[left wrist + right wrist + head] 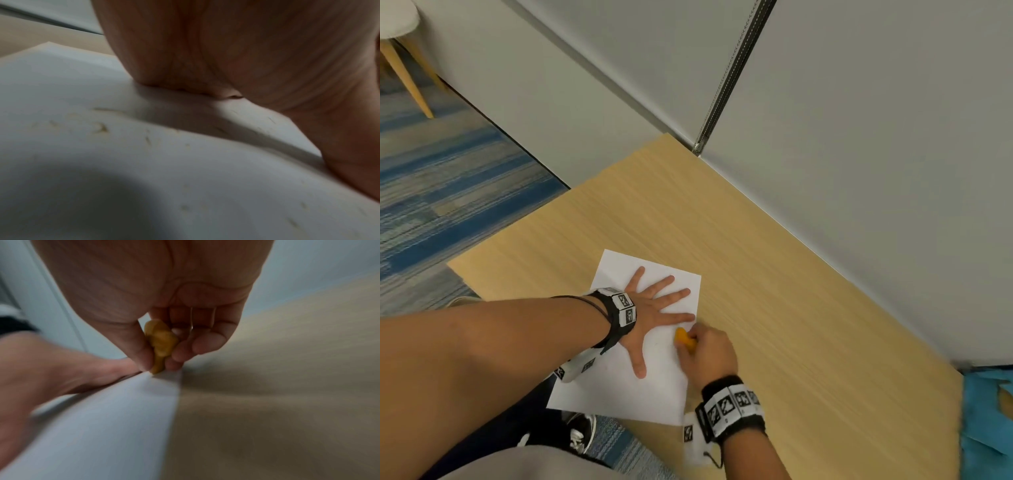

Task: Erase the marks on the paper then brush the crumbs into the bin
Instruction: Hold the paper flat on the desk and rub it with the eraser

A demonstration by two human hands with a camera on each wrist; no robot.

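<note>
A white sheet of paper (619, 394) lies on the wooden table (791, 308), its near corner past the table's front edge. My left hand (654, 308) presses flat on the sheet with fingers spread. My right hand (705, 353) pinches a yellow eraser (684, 337) at the paper's right edge, just beside the left index finger. In the right wrist view the eraser (160, 344) sits between thumb and fingers, its tip touching the paper (102, 418). Small yellowish crumbs (100, 128) lie scattered on the paper (185, 178) in the left wrist view. No bin is in view.
A grey wall (859, 137) runs along the table's far side. A blue object (986, 411) lies at the table's right end. Blue carpet (448, 188) and a chair leg (407, 75) are to the left. My shoe (582, 431) is below the table edge.
</note>
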